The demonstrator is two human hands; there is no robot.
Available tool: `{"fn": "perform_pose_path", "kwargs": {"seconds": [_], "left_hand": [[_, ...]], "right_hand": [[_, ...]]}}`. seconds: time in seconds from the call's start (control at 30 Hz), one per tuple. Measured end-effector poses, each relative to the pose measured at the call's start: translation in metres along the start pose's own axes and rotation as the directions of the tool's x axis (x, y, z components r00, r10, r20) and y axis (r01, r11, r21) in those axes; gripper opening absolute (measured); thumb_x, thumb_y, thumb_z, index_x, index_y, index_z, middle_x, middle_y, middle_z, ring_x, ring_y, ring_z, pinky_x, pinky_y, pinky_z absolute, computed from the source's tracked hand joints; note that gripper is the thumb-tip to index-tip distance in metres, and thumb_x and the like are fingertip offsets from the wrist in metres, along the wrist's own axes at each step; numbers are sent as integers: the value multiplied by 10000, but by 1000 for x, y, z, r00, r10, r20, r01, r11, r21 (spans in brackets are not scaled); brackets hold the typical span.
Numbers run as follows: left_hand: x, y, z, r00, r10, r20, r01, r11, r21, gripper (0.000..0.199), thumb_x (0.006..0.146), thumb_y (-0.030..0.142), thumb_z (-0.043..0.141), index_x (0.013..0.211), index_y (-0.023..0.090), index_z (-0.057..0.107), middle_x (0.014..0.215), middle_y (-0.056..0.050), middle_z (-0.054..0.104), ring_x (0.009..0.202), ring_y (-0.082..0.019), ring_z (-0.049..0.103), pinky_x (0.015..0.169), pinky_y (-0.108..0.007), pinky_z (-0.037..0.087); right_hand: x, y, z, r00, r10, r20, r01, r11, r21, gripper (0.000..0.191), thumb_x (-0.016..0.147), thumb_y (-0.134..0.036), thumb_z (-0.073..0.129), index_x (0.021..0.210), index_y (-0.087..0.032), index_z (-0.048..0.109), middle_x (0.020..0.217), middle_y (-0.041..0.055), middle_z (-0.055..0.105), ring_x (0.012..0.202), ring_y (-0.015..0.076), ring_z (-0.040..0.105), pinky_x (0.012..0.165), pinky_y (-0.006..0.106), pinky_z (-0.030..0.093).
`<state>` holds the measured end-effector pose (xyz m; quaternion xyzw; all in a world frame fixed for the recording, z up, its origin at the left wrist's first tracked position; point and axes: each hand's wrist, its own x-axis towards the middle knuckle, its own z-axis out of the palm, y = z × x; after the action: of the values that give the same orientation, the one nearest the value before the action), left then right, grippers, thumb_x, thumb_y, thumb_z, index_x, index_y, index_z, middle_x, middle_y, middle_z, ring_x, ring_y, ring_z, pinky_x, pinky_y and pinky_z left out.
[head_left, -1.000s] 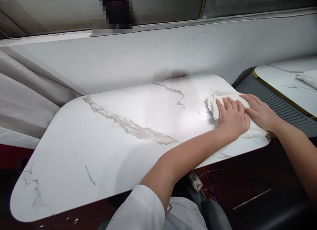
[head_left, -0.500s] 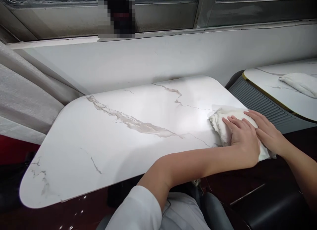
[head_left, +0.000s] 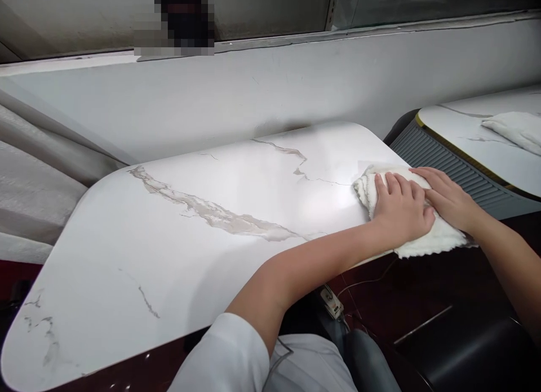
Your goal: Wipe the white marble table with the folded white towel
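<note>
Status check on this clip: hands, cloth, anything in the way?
Left hand and right hand spread on white cloth. Cloth on marbled tabletop, overhanging near edge. Left forearm blocks view of part of that edge.

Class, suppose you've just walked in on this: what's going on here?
A person in a white top has both bare hands on a white, ragged-edged fabric cloth. The left hand and right hand rest on it close together, fingers extended. The cloth lies at the right end of a white, rounded-corner table with marble-like veining, partly overhanging its near edge. Another white cloth lies on a second white, veined table farther right, untouched.
</note>
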<state>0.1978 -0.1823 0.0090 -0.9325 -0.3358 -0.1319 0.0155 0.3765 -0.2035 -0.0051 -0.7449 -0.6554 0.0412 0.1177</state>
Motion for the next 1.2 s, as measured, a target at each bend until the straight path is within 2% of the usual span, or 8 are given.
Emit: {"fn": "perform_pose_path", "kwargs": {"seconds": [0.13,0.27,0.47,0.57,0.67,0.87,1.03,1.2], "left_hand": [[25,-29,6,1000,-15,15,15,1000,-26,600,1029,408,286,1480,40,431,1547,-205,436,1455,-360,368,1207,-550,273],[50,-68,14,999,-44,8,44,998,-53,585,1030,409,297,1477,56,430,1541,-203,443,1458,-337,367,1221,-522,241],[80,-123,22,994,-106,28,109,988,-111,557,1028,425,303,1462,107,447,1562,-165,421,1487,-287,326,1249,-479,191],[91,-144,24,993,-113,32,116,985,-128,554,1026,419,305,1466,113,445,1569,-154,415,1492,-277,316,1257,-471,175],[100,-161,23,993,-112,48,117,983,-139,539,1024,420,306,1454,135,460,1564,-132,428,1494,-266,314,1262,-463,163],[110,-189,23,987,-144,66,152,978,-141,523,1027,405,321,1451,127,449,1566,-129,423,1487,-271,313,1263,-461,164],[108,-207,29,984,-173,38,177,969,-172,509,1045,399,280,1444,122,432,1558,-143,434,1442,-281,332,1256,-505,155],[102,-209,30,979,-200,30,202,971,-125,524,1050,415,272,1469,133,410,1564,-126,434,1450,-279,320,1262,-530,143]], "right_hand": [[39,-18,-4,996,80,39,-79,997,-22,572,924,-364,256,1442,-211,445,1500,120,462,1405,290,427,1168,457,362],[82,-41,-3,983,172,60,-172,985,-9,538,958,-405,281,1466,-307,426,1575,64,388,1357,349,460,1099,558,387],[140,-70,2,978,186,90,-185,982,-28,559,973,-441,273,1506,-320,391,1609,45,340,1349,360,456,1055,554,405],[163,-79,5,981,179,80,-179,984,-15,571,962,-450,284,1497,-303,419,1598,57,359,1331,351,476,1067,522,398],[182,-83,10,983,169,73,-168,986,-20,597,948,-465,292,1507,-294,414,1587,72,376,1339,364,468,1081,543,385],[210,-97,22,984,176,28,-175,983,-48,608,938,-485,271,1504,-321,418,1593,45,375,1397,393,394,1154,636,232],[221,-112,28,995,100,22,-100,995,15,608,963,-483,287,1510,-258,427,1593,100,370,1437,413,318,1153,611,230],[220,-114,30,998,54,12,-54,998,22,588,970,-464,302,1502,-253,434,1592,104,376,1438,417,320,1145,637,230]]}}
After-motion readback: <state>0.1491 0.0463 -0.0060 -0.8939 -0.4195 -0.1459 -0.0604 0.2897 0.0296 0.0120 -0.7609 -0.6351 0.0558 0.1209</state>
